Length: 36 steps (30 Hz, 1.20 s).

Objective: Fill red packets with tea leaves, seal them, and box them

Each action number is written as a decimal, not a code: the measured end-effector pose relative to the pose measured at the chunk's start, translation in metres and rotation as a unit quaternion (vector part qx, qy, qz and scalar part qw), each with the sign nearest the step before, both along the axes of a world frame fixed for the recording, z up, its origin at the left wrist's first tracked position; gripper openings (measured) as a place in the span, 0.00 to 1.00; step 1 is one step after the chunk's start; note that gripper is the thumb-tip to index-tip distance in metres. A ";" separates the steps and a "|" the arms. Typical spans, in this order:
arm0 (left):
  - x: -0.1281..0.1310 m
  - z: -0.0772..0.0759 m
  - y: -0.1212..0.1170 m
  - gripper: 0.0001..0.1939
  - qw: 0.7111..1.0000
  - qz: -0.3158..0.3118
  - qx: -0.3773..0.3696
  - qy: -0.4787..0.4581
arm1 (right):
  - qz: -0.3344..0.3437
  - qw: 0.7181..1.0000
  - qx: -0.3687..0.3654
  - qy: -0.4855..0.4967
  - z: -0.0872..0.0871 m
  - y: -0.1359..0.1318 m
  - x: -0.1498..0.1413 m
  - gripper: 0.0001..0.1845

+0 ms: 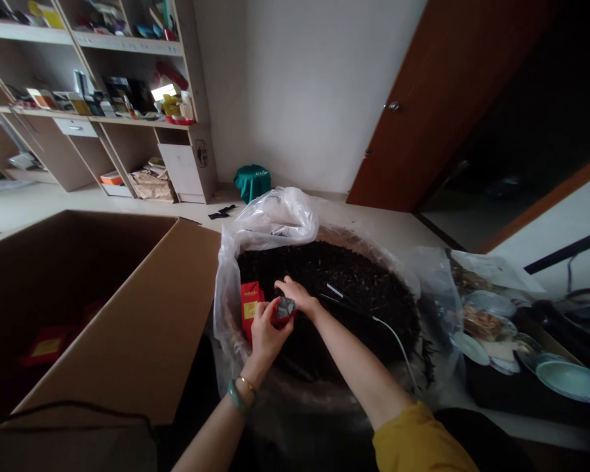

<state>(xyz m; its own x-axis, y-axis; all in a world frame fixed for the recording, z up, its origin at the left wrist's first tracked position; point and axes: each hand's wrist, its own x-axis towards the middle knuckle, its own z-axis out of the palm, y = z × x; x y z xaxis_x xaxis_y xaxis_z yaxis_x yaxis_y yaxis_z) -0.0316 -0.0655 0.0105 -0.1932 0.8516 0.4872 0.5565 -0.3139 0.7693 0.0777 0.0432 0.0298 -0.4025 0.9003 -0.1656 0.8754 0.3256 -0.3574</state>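
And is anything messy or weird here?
Maybe: some dark flakes straggle past the right edge of the heap onto the clear plastic, looking spilled. Also, a black scrap lies on the floor near the green thing, as if dropped.

Open room above the far dark flakes
Red packet blocks the left, white cable the right; left of the plastic bag, a cardboard box wall rises.

nothing surely legible: white letters on teal cover, small print on red box, both blurred.
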 end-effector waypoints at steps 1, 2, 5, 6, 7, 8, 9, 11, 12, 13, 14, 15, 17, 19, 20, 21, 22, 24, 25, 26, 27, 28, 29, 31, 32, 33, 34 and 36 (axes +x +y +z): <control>0.000 0.000 0.000 0.21 1.000 0.001 -0.002 0.002 | -0.005 1.000 0.004 0.028 0.003 -0.001 0.008 0.15; 0.000 0.000 0.000 0.21 1.000 0.002 -0.004 0.003 | -0.010 0.998 0.009 0.054 0.006 -0.002 0.018 0.16; 0.000 0.002 0.001 0.21 1.000 0.006 -0.011 0.012 | -0.036 0.988 0.018 0.149 0.022 -0.006 0.048 0.15; 0.001 0.004 0.002 0.21 1.000 0.009 -0.013 0.016 | -0.045 0.981 0.016 0.187 0.030 -0.009 0.056 0.14; 0.002 0.005 0.004 0.21 1.000 0.011 -0.017 0.022 | -0.055 0.971 0.012 0.233 0.038 -0.011 0.064 0.14; 0.004 0.006 0.005 0.21 0.999 0.013 -0.022 0.028 | -0.065 0.957 0.008 0.282 0.046 -0.015 0.069 0.14; 0.007 0.007 0.007 0.21 0.999 0.013 -0.028 0.034 | -0.076 0.942 0.009 0.326 0.054 -0.019 0.072 0.14; 0.013 0.010 0.010 0.22 0.998 0.013 -0.037 0.044 | -0.092 0.917 0.035 0.386 0.067 -0.028 0.071 0.15; 0.017 0.010 0.012 0.22 0.998 0.012 -0.042 0.046 | -0.099 0.907 0.063 0.405 0.072 -0.033 0.068 0.15; 0.020 0.010 0.013 0.22 0.998 0.013 -0.047 0.047 | -0.102 0.900 0.096 0.413 0.075 -0.038 0.064 0.15; 0.023 0.009 0.014 0.22 0.997 0.013 -0.054 0.047 | -0.104 0.895 0.132 0.414 0.076 -0.042 0.058 0.14; 0.025 0.008 0.014 0.22 0.997 0.014 -0.060 0.047 | -0.106 0.892 0.163 0.408 0.075 -0.046 0.053 0.14; 0.028 0.005 0.015 0.22 0.996 0.016 -0.071 0.049 | -0.106 0.892 0.202 0.390 0.072 -0.053 0.045 0.13; 0.028 0.002 0.016 0.22 0.996 0.018 -0.071 0.052 | -0.101 0.897 0.212 0.374 0.068 -0.058 0.040 0.13; 0.027 0.001 0.016 0.23 0.996 0.017 -0.069 0.053 | -0.094 0.902 0.208 0.367 0.066 -0.060 0.039 0.14; 0.026 0.000 0.017 0.23 0.996 0.017 -0.068 0.055 | -0.085 0.907 0.200 0.360 0.065 -0.061 0.039 0.15; 0.025 0.000 0.018 0.23 0.996 0.018 -0.072 0.057 | -0.077 0.913 0.190 0.354 0.064 -0.062 0.039 0.16; 0.024 -0.001 0.019 0.21 0.994 0.021 -0.083 0.064 | -0.065 0.920 0.158 0.352 0.063 -0.063 0.040 0.18; 0.024 -0.001 0.020 0.20 0.994 0.022 -0.087 0.067 | -0.064 0.921 0.136 0.359 0.063 -0.063 0.040 0.19; 0.024 -0.001 0.020 0.19 0.993 0.024 -0.089 0.069 | -0.065 0.920 0.112 0.371 0.062 -0.064 0.040 0.20; 0.025 -0.001 0.020 0.20 0.993 0.026 -0.089 0.070 | -0.067 0.916 0.090 0.385 0.062 -0.064 0.040 0.20; 0.025 -0.001 0.020 0.21 0.993 0.028 -0.087 0.070 | -0.069 0.912 0.070 0.398 0.062 -0.065 0.040 0.19; 0.025 -0.001 0.020 0.23 0.993 0.031 -0.084 0.071 | -0.071 0.908 0.055 0.408 0.061 -0.066 0.040 0.18; 0.026 -0.001 0.020 0.26 0.993 0.036 -0.083 0.074 | -0.069 0.906 0.028 0.417 0.061 -0.067 0.040 0.16; 0.026 -0.001 0.019 0.26 0.993 0.036 -0.082 0.078 | -0.065 0.905 0.017 0.420 0.060 -0.067 0.041 0.16; 0.026 -0.001 0.019 0.27 0.993 0.035 -0.082 0.081 | -0.064 0.904 0.010 0.423 0.060 -0.066 0.043 0.15; 0.026 0.000 0.019 0.27 0.993 0.036 -0.082 0.083 | -0.067 0.902 0.009 0.427 0.058 -0.064 0.046 0.15; 0.026 0.001 0.018 0.27 0.993 0.045 -0.079 0.080 | -0.098 0.898 0.029 0.429 0.052 -0.058 0.053 0.15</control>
<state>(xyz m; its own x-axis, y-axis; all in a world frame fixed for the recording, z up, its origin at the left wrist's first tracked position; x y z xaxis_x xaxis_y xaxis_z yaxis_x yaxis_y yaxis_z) -0.0056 -0.0476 0.0116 -0.2018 0.9025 0.3804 0.6961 -0.1411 0.7039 0.1307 -0.0144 0.0820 -0.1928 0.9647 0.1795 0.3284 0.2358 -0.9146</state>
